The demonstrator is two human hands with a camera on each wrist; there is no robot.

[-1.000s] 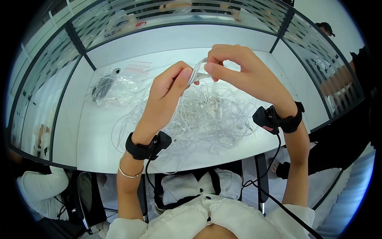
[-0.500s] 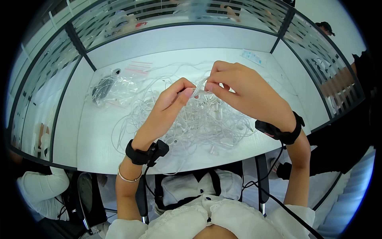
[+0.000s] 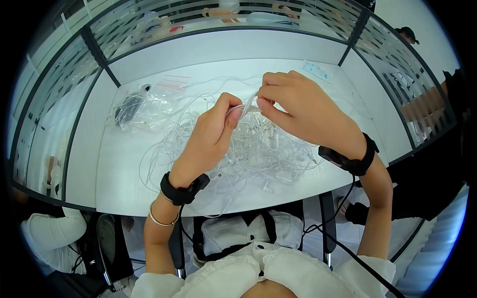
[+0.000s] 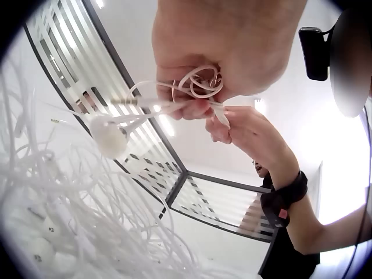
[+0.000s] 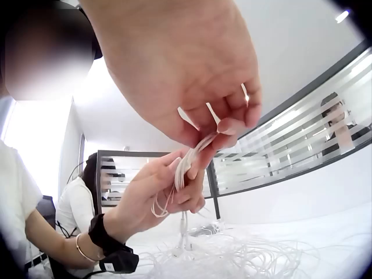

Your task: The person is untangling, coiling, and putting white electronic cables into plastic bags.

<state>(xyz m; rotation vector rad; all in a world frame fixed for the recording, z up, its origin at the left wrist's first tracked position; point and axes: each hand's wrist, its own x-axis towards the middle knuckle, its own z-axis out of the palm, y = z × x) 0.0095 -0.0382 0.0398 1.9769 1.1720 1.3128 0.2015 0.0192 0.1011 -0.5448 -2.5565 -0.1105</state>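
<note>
White wired earphones (image 5: 185, 168) are gathered into a looped bundle of cord, held up over the desk between both hands. My left hand (image 3: 207, 133) grips the bundle, its thumb lying across the strands. With thumb and fingertips, my right hand (image 3: 309, 110) pinches the cord at the bundle's upper right end. In the left wrist view a white earbud (image 4: 109, 138) and a metal-tipped plug (image 4: 124, 102) dangle by the left hand, beside small loops of cord (image 4: 200, 81). Below both hands spreads a large tangle of white earphone cords (image 3: 268, 144).
On the desk's left lies a clear plastic bag (image 3: 154, 109) next to a dark rounded object (image 3: 130, 110). A blue-printed packet (image 3: 318, 71) rests at the back right. White partitions (image 3: 223, 47) with striped glass tops enclose the desk. A person in black (image 3: 422, 174) is at the right.
Both hands have come down and closer over the tangle with the bundle. The right hand has turned, its fingers now pinching the cord nearer the left hand.
</note>
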